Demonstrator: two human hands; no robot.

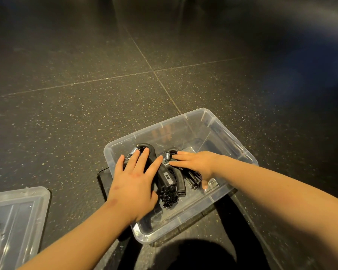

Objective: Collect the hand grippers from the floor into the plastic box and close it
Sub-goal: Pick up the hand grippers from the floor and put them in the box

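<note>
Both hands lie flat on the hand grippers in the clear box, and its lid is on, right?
No: the head view shows the lid lying on the floor left of the box. The left hand and right hand do lie flat on the hand grippers inside.

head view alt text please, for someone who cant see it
The left hand and right hand rest flat on black hand grippers lying inside an open clear plastic box on a dark speckled floor. A clear lid lies on the floor to the left.
</note>
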